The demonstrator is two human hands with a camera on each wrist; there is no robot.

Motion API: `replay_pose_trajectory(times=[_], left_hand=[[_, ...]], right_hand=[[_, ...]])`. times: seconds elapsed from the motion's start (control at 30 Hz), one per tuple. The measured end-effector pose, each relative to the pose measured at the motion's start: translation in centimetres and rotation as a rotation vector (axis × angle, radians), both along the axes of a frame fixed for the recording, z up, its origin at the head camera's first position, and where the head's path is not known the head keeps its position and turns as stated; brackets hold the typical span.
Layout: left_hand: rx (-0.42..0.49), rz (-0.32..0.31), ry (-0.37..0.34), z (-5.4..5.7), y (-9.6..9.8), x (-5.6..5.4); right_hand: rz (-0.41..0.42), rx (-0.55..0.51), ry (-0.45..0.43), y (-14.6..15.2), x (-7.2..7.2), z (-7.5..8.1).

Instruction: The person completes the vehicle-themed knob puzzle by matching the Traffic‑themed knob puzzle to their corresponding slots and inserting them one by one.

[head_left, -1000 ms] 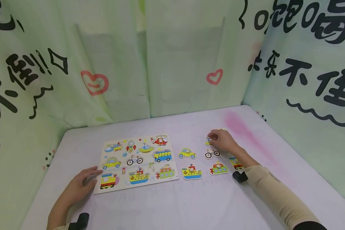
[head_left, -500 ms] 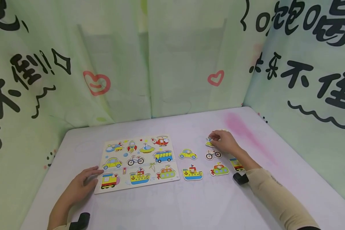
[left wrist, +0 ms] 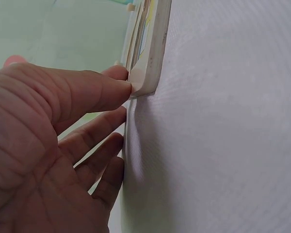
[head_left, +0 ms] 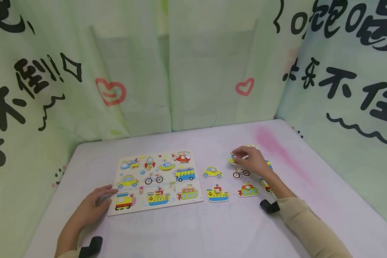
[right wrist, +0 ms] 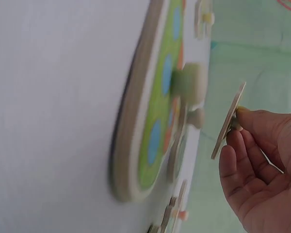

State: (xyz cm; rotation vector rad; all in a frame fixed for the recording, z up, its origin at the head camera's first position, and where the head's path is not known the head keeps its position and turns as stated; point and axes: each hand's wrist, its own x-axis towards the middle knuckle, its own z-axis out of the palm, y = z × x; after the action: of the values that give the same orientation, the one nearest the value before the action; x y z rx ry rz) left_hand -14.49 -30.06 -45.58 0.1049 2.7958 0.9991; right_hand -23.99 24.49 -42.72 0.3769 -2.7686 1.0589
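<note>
At the left edge of the wooden puzzle board (head_left: 138,211), my left hand (head_left: 91,206) rests its thumb and index finger against the rim. Its other fingers spread loosely below the board's corner in the left wrist view. My right hand (head_left: 251,159) pinches the small knob of a flying saucer puzzle piece (head_left: 231,158), partly hidden by the fingers. In the right wrist view that thin wooden piece (right wrist: 229,121) is tilted and held off the table. Under this hand lies a bicycle piece (head_left: 241,173), and nearer is a submarine piece (head_left: 248,190), large and blurred in the right wrist view.
A car piece (head_left: 212,172) and a ship piece (head_left: 217,194) lie right of the board. A train piece (head_left: 266,185) and a bus piece (head_left: 269,165) are partly covered by the right forearm. Another piece (head_left: 251,146) shows behind the right hand. Printed curtains (head_left: 200,89) surround the table.
The flying saucer piece has come up slightly with the right hand, shifting a little left among the pieces. The left hand stays at the board. The whole view drifts slightly.
</note>
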Motion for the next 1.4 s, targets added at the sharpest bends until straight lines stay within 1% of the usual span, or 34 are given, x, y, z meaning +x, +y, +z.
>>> replay_pose_trajectory(times=[0.23, 0.33, 0.47, 0.6, 0.9, 1.13, 1.27, 1.4], left_hand=[[0.014, -0.007, 0.016, 0.0, 0.1, 0.0], [0.015, -0.013, 0.028, 0.1, 0.1, 0.0], [0.017, -0.012, 0.028, 0.1, 0.1, 0.0], [0.019, -0.003, 0.02, 0.0, 0.1, 0.0], [0.016, 0.006, 0.0, 0.1, 0.2, 0.1], [0.016, 0.002, 0.003, 0.2, 0.2, 0.2], [0.015, -0.001, 0.005, 0.2, 0.1, 0.2], [0.013, -0.001, 0.01, 0.1, 0.0, 0.1]], right_hand=[[0.018, -0.074, -0.038, -1.0, 0.8, 0.7], [0.012, -0.105, -0.066, -1.3, 1.1, 1.0], [0.013, -0.153, -0.101, -1.8, 1.4, 1.3], [0.024, -0.183, -0.107, -2.3, 1.7, 1.5], [0.08, -0.221, -0.098, -3.9, 2.2, 1.5], [0.102, -0.255, -0.111, -5.5, 2.6, 1.8], [0.108, -0.257, -0.114, -6.4, 2.5, 1.9], [0.135, -0.25, -0.131, -7.7, 2.3, 1.7]])
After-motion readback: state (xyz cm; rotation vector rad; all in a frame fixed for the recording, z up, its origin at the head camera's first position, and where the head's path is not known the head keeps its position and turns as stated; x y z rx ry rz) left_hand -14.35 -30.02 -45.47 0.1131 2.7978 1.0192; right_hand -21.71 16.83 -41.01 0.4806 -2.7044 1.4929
